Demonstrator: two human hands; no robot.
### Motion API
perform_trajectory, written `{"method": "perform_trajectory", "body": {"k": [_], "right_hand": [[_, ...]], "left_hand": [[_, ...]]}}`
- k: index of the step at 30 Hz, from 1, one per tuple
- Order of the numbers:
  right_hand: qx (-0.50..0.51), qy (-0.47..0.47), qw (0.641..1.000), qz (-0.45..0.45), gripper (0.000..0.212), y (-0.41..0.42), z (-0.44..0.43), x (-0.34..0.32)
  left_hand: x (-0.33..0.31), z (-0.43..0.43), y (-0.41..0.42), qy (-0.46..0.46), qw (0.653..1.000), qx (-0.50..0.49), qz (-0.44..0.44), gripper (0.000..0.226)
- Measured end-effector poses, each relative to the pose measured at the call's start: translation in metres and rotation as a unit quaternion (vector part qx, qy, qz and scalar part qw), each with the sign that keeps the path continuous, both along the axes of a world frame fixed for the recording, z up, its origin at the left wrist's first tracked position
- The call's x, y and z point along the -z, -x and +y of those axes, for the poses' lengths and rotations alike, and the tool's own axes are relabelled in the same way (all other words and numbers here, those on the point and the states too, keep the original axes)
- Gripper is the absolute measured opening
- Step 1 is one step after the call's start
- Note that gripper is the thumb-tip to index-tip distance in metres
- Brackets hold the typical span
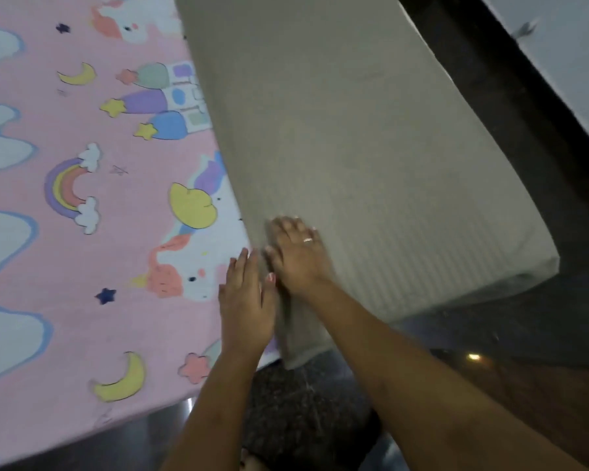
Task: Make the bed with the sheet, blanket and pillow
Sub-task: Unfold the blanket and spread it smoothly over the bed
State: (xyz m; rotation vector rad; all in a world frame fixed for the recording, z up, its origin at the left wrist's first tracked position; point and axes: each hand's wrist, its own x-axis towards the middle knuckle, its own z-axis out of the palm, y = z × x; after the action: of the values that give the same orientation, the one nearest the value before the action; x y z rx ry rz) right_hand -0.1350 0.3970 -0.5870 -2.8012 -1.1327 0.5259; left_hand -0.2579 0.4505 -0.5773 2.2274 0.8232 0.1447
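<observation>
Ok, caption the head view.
Left hand and right hand flat at the edge of a grey blanket on the pink patterned sheet.

The sheet (82, 266) spreads across the left of the frame. The blanket (354, 147) lies along its right side, from top centre to lower centre. At lower centre, the left hand (245, 300) rests on the sheet just beside the blanket's edge, the right hand (300, 256) on the blanket. The floor (306, 402) lies below.
</observation>
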Motion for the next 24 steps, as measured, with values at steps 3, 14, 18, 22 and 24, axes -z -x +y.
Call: {"method": "perform_trajectory", "body": {"k": [3,14,18,22,24], "right_hand": [[-0.111,0.058,0.992,-0.024,0.06,-0.004,-0.026,0.014],[0.133,0.025,0.988,-0.077,0.057,-0.137,-0.301,0.015],[0.374,0.024,0.924,-0.075,0.059,-0.185,-0.39,0.016],[0.449,0.003,0.887,-0.106,0.06,-0.184,-0.359,0.008],[0.292,-0.032,0.947,-0.128,0.06,-0.161,-0.306,0.005]], "left_hand": [[0.004,-0.04,-0.044,0.003,0.995,-0.002,-0.1,0.062],[0.038,-0.149,-0.095,-0.202,0.969,0.06,0.125,0.061],[0.033,-0.162,-0.107,-0.179,0.972,0.007,0.151,0.063],[0.028,-0.184,-0.138,-0.166,0.976,0.022,0.135,0.059],[0.027,-0.194,-0.155,-0.18,0.976,0.044,0.113,0.056]]}}
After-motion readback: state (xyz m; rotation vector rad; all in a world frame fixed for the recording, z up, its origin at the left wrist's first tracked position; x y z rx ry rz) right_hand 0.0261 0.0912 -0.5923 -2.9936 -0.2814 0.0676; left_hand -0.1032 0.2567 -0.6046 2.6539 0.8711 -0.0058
